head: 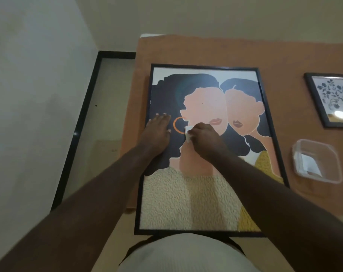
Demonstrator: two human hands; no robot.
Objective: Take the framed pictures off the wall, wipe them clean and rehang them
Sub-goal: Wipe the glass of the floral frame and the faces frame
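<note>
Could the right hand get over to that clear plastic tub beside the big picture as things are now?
Probably yes. The right hand grips a white wipe on the large picture; nothing stands between it and the tub.

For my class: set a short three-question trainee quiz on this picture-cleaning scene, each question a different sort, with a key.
1. True or false: the left hand lies flat on the large framed picture.
2. The right hand grips: A) a white wipe B) a sponge C) a brush.
3. Fill in: right of the large picture stands a clear plastic ____.

Key: 1 true; 2 A; 3 container.
</note>
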